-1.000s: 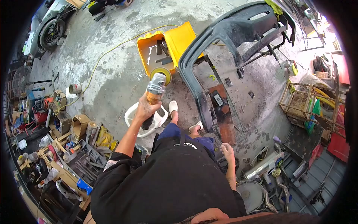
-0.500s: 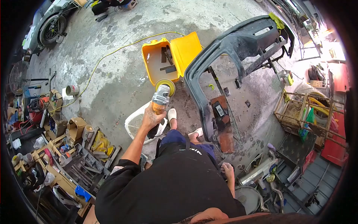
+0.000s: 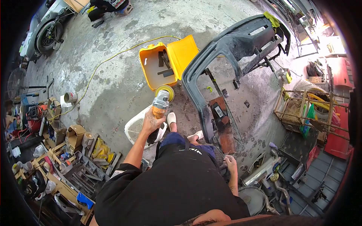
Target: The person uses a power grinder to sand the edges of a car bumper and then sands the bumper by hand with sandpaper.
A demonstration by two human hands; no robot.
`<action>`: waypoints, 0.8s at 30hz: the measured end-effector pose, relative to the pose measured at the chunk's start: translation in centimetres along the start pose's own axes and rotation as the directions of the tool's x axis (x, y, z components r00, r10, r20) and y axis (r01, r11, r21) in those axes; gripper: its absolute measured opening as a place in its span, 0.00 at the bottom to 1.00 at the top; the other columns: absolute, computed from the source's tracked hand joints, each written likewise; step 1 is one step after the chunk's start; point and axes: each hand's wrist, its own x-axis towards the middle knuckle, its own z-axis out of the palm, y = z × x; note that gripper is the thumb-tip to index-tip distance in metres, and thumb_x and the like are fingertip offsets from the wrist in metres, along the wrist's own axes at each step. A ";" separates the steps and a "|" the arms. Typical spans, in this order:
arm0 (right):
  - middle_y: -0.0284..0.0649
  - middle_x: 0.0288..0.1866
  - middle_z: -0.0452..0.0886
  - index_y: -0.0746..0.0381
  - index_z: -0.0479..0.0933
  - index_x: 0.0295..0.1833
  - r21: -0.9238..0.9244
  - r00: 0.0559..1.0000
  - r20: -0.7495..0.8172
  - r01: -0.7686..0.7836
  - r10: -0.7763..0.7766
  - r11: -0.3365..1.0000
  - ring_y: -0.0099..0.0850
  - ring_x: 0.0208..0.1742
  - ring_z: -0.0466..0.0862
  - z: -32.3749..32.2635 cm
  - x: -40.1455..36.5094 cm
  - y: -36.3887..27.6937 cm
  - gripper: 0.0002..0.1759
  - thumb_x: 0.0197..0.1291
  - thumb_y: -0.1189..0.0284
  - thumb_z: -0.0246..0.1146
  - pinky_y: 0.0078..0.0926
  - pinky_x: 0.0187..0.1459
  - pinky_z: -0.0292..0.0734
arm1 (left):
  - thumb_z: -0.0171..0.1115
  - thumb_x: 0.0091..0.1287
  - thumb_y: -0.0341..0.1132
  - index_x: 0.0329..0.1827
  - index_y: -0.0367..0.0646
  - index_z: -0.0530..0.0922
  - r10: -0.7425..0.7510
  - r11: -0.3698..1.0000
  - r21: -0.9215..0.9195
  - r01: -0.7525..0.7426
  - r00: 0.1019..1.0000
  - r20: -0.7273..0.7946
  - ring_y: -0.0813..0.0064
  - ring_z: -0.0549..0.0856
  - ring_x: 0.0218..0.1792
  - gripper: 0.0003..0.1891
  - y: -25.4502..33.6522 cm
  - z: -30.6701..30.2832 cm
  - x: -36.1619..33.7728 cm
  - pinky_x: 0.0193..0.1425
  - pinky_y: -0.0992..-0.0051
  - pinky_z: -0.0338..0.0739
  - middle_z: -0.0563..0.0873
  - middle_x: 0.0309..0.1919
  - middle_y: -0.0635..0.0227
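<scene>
My left hand (image 3: 152, 121) is wrapped round the orange body of an angle grinder (image 3: 161, 101). Its grey head points away from me, and a round yellow disc (image 3: 170, 91) shows at the far end, just short of an open yellow box (image 3: 147, 72). Under my left forearm a white curved plastic part (image 3: 132, 126) lies on the floor, partly hidden. My right hand (image 3: 230, 165) hangs by my right hip, its fingers curled together. Whether anything small is between them I cannot make out.
A grey car bumper (image 3: 226, 42) stands at my right front, a yellow-green cloth (image 3: 271, 19) on its far end. Dark blocks (image 3: 163, 60) lie in the box. A yellow cable (image 3: 98, 64) crosses the floor. Clutter fills the left; a rusty metal rack (image 3: 298, 113) stands right.
My view has shifted slightly, moving the box and bumper a little to the left in it. The right hand has risen slightly. The left hand keeps its grip on the angle grinder.
</scene>
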 end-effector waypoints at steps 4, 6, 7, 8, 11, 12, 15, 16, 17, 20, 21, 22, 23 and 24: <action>0.39 0.46 0.89 0.64 0.81 0.65 0.016 0.997 0.006 -0.083 0.083 0.996 0.26 0.40 0.88 0.8 -0.5 2.6 0.19 0.75 0.66 0.65 0.25 0.40 0.82 | 0.77 0.55 0.36 0.57 0.37 0.84 -0.054 0.999 0.006 0.054 0.998 0.026 0.71 0.90 0.40 0.25 -0.4 0.7 0.5 0.49 0.68 0.85 0.92 0.41 0.62; 0.40 0.46 0.90 0.64 0.81 0.65 0.026 0.997 0.002 -0.078 0.078 0.997 0.26 0.40 0.88 0.9 -0.9 4.0 0.18 0.74 0.69 0.63 0.26 0.40 0.82 | 0.76 0.55 0.37 0.57 0.37 0.85 -0.057 0.998 0.034 0.057 0.998 0.019 0.71 0.91 0.42 0.26 0.3 1.2 0.5 0.51 0.68 0.85 0.93 0.42 0.61; 0.40 0.46 0.90 0.64 0.81 0.65 0.034 0.997 -0.002 -0.073 0.073 0.997 0.27 0.40 0.88 1.0 -1.2 4.7 0.18 0.72 0.72 0.61 0.26 0.39 0.82 | 0.76 0.55 0.37 0.57 0.37 0.85 -0.070 0.997 0.029 0.069 0.997 0.030 0.71 0.90 0.41 0.26 0.4 1.4 0.5 0.50 0.68 0.85 0.93 0.42 0.61; 0.41 0.43 0.89 0.64 0.81 0.59 0.084 1.000 -0.019 -0.021 0.023 0.996 0.27 0.38 0.87 1.1 -1.3 5.7 0.16 0.69 0.77 0.56 0.27 0.38 0.81 | 0.76 0.54 0.37 0.57 0.37 0.85 -0.084 0.996 0.024 0.083 0.996 0.040 0.71 0.90 0.39 0.26 0.5 1.7 0.5 0.49 0.68 0.85 0.92 0.42 0.61; 0.36 0.33 0.84 0.65 0.80 0.54 -0.138 0.992 -0.075 0.094 -0.105 0.986 0.25 0.30 0.81 0.2 -0.8 8.8 0.11 0.72 0.79 0.55 0.24 0.34 0.78 | 0.76 0.54 0.37 0.56 0.38 0.84 -0.064 0.998 0.011 0.064 0.997 0.047 0.72 0.89 0.37 0.25 0.7 2.8 0.3 0.45 0.69 0.84 0.92 0.40 0.62; 0.34 0.28 0.80 0.64 0.80 0.50 -0.069 0.984 -0.134 0.107 -0.116 0.992 0.24 0.29 0.79 0.3 -0.2 10.1 0.08 0.69 0.79 0.58 0.24 0.32 0.74 | 0.76 0.54 0.37 0.56 0.38 0.84 -0.066 0.998 0.016 0.066 0.997 0.038 0.72 0.89 0.37 0.25 0.8 3.1 0.2 0.45 0.69 0.84 0.92 0.40 0.62; 0.35 0.29 0.81 0.64 0.80 0.52 -0.104 0.964 -0.246 0.080 -0.104 0.991 0.23 0.28 0.79 0.1 0.7 10.9 0.09 0.68 0.77 0.61 0.25 0.31 0.74 | 0.76 0.54 0.36 0.55 0.38 0.84 -0.092 0.996 0.025 0.091 0.995 0.046 0.73 0.88 0.35 0.24 1.5 4.5 -0.6 0.42 0.69 0.84 0.91 0.37 0.64; 0.35 0.29 0.81 0.64 0.80 0.52 -0.110 0.967 -0.229 0.087 -0.110 0.990 0.23 0.28 0.79 -0.3 1.2 11.3 0.09 0.68 0.77 0.61 0.25 0.31 0.74 | 0.76 0.54 0.36 0.54 0.38 0.84 -0.105 0.994 0.032 0.104 0.994 0.028 0.73 0.88 0.35 0.24 2.1 5.0 -1.2 0.42 0.69 0.84 0.90 0.37 0.64; 0.35 0.30 0.83 0.65 0.81 0.53 -0.092 0.988 -0.136 0.062 -0.074 0.994 0.23 0.29 0.79 -1.0 1.7 11.6 0.10 0.68 0.75 0.62 0.25 0.31 0.74 | 0.76 0.54 0.37 0.54 0.38 0.84 -0.119 0.992 0.037 0.119 0.993 0.009 0.73 0.88 0.34 0.24 2.6 5.5 -1.8 0.42 0.69 0.84 0.90 0.37 0.64; 0.36 0.34 0.85 0.65 0.81 0.55 -0.065 0.995 0.101 0.023 -0.016 0.998 0.24 0.29 0.81 -3.0 4.8 11.1 0.12 0.69 0.73 0.64 0.25 0.32 0.75 | 0.77 0.53 0.38 0.56 0.38 0.83 -0.094 0.991 0.096 0.096 0.995 -0.025 0.70 0.89 0.37 0.27 3.4 6.7 -2.8 0.46 0.67 0.85 0.91 0.37 0.61; 0.37 0.36 0.86 0.65 0.81 0.57 -0.062 0.973 0.229 -0.011 0.024 0.998 0.24 0.30 0.81 -3.9 5.6 11.0 0.13 0.71 0.72 0.64 0.24 0.32 0.76 | 0.77 0.53 0.39 0.57 0.37 0.83 -0.064 0.991 0.114 0.068 0.997 -0.036 0.68 0.90 0.39 0.28 3.4 7.1 -3.3 0.49 0.66 0.85 0.91 0.38 0.60; 0.36 0.37 0.86 0.64 0.81 0.59 0.026 0.979 0.194 -0.065 0.058 0.998 0.26 0.31 0.84 -4.1 7.0 11.6 0.14 0.73 0.70 0.64 0.24 0.32 0.79 | 0.77 0.53 0.39 0.57 0.37 0.83 -0.066 0.990 0.121 0.072 0.996 -0.054 0.68 0.90 0.39 0.28 2.8 7.4 -3.4 0.49 0.66 0.85 0.91 0.38 0.60; 0.36 0.37 0.86 0.64 0.81 0.59 0.025 0.976 0.212 -0.059 0.053 0.998 0.26 0.31 0.84 -4.4 7.9 11.4 0.14 0.73 0.70 0.64 0.24 0.32 0.79 | 0.78 0.52 0.39 0.57 0.37 0.83 -0.041 0.990 0.132 0.052 0.996 -0.080 0.66 0.91 0.41 0.29 1.8 7.6 -3.5 0.51 0.65 0.85 0.91 0.39 0.58; 0.37 0.37 0.86 0.63 0.81 0.60 0.024 0.979 0.197 -0.048 0.042 0.999 0.26 0.32 0.85 -4.8 9.2 11.0 0.14 0.74 0.69 0.64 0.25 0.33 0.81 | 0.78 0.52 0.40 0.57 0.36 0.82 -0.017 0.989 0.144 0.033 0.994 -0.106 0.63 0.92 0.43 0.30 0.9 7.7 -3.7 0.52 0.64 0.85 0.92 0.41 0.56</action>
